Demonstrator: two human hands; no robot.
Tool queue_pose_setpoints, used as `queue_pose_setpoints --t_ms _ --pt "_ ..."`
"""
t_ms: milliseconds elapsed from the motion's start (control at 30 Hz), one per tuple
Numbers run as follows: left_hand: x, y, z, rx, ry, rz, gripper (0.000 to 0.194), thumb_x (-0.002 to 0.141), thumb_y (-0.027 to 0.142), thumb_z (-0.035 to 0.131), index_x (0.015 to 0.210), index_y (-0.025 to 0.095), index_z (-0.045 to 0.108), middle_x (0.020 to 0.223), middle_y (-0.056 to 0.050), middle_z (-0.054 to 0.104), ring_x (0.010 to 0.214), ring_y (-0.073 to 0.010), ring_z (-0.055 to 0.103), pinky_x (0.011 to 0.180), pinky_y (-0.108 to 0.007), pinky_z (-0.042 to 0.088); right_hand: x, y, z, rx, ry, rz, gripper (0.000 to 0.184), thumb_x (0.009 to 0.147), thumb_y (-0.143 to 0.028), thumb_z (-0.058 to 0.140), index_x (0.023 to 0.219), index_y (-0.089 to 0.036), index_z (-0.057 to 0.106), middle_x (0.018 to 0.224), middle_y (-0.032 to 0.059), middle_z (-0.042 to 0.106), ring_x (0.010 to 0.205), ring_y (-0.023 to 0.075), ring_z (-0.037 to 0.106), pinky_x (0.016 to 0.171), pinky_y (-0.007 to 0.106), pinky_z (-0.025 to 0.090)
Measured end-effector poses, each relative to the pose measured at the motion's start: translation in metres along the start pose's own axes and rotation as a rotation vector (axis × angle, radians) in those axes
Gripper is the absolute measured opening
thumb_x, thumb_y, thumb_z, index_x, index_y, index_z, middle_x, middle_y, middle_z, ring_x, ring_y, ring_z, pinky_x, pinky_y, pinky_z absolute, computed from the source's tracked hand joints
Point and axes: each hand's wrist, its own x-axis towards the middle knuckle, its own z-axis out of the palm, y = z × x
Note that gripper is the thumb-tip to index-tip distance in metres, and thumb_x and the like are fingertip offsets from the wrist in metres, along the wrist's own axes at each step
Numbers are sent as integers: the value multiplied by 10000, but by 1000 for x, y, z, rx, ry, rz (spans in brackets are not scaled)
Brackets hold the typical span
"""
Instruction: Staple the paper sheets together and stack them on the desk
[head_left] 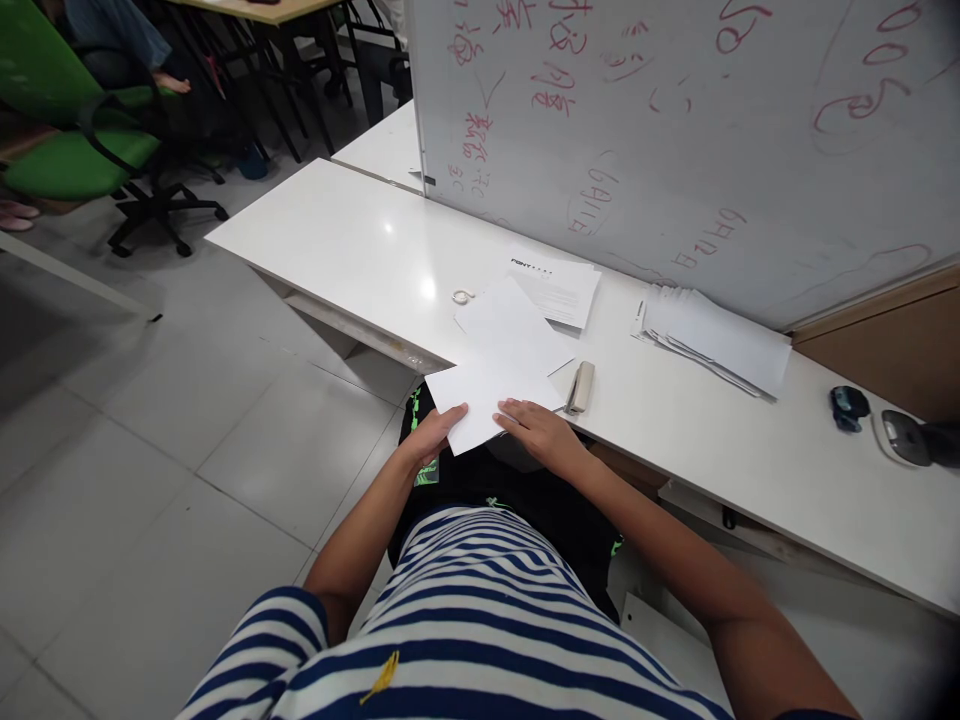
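Whiteboard (pixel 675 120) standing behind a white desk (pixel 322 230).
Toward the desk's right lies a stack of sheets (pixel 720 345); over the desk's near edge juts a white sheet (pixel 476 390), pinched by the left hand (pixel 433 436), the right hand (pixel 546 434) resting fingers on top, though I can't tell if it grips; a stapler (pixel 581 387) sits by that edge.

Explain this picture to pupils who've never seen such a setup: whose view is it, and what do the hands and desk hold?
There is no robot here, just a person's bare hands, seen by a camera worn on the head, looking forward and down. The left hand grips white paper, thumb on top; the right hand has its fingers on it. On the white desk lie a printed page, a stack of papers and what looks like a stapler.
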Motion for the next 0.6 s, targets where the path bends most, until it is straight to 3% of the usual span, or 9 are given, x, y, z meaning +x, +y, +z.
queue_pose_setpoints --t_ms 200,600 --pt "0 -4 2 -12 39 17 552 793 402 760 1227 85 634 1233 -189 665 1109 -337 640 1019 -472 483 0 -3 1 -29 -16 42 390 941 -51 457 1265 -183 630 1332 108 617 1258 230 566 1041 400 493" --pt "4 -12 3 -55 73 49 478 833 401 721 1195 96 652 1233 -180 670 1139 -322 634 1030 -449 487 5 -14 -1 13 -3 113 342 924 -82 513 1226 -171 648 1273 135 649 1208 251 603 1014 406 512"
